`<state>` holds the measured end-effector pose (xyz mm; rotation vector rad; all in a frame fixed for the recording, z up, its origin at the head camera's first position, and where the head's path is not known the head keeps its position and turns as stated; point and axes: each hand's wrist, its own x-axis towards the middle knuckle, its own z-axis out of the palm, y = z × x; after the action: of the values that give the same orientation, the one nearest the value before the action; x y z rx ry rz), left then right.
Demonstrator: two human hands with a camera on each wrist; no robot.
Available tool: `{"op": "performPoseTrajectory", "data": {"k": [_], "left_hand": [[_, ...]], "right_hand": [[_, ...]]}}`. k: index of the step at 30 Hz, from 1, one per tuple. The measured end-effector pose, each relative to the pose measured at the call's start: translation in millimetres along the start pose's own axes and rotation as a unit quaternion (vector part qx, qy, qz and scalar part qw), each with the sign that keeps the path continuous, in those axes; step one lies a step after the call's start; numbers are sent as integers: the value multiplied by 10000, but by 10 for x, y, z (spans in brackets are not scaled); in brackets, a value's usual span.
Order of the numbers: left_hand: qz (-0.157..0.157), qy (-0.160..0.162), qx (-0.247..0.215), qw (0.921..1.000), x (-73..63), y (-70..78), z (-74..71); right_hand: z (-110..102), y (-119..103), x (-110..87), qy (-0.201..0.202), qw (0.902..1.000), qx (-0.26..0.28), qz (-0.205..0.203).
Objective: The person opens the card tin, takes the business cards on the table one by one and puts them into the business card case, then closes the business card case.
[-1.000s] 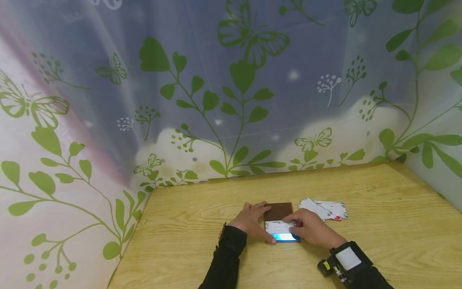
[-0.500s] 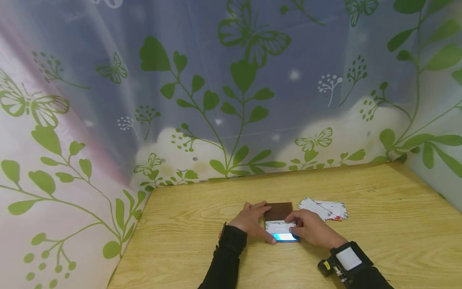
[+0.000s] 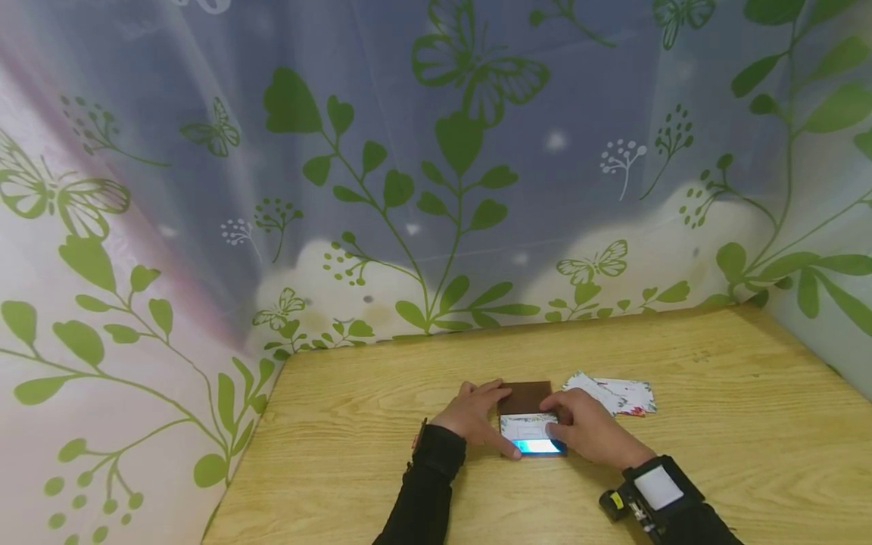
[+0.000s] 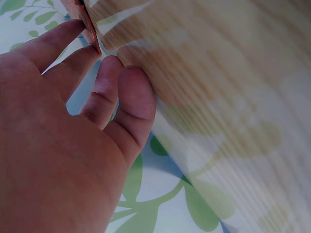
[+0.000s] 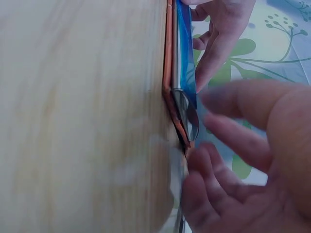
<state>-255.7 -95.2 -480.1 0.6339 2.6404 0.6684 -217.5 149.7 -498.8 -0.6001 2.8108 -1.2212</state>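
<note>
A brown card case lies unfolded on the table, with a white floral-print card in its near half and a glossy blue strip along the front. My left hand steadies it from the left: straight thumb at the front corner, index fingertip over the brown lid. In the left wrist view, two fingertips meet the case's orange-brown edge. My right hand is at the right side, thumb tip by the card's edge, index finger near the lid. The right wrist view shows a gap between that thumb and index finger.
Two white floral-print cards, a left one and a right one, overlap on the table just beyond my right hand. The wood-grain table runs back to a curtain printed with leaves and butterflies.
My right index finger has lifted off the white card and drawn back toward the lid's right edge. My left hand and the case have stayed in place.
</note>
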Motion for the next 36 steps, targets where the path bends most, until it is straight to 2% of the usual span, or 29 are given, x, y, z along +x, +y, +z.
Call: {"op": "performPoseTrajectory", "data": {"k": [5, 8, 12, 15, 25, 36], "left_hand": [[20, -27, -12, 10000, -7, -1, -7], [50, -26, -52, 10000, -23, 3, -11], [71, -38, -115, 9999, -42, 10, -12], [64, -44, -138, 9999, -48, 15, -16], [116, 20, -39, 9999, -45, 14, -30], [124, 41, -71, 9999, -34, -1, -4]], "right_hand": [[2, 5, 0, 823, 9955, -217, 415], [-22, 4, -14, 1152, 9896, -250, 824], [-69, 16, -38, 1323, 9792, -365, 1497], [-109, 49, -52, 1336, 9728, -541, 1812], [-166, 65, -63, 1072, 9682, -843, 2096], [-163, 74, -58, 1250, 9672, -902, 2021]]}}
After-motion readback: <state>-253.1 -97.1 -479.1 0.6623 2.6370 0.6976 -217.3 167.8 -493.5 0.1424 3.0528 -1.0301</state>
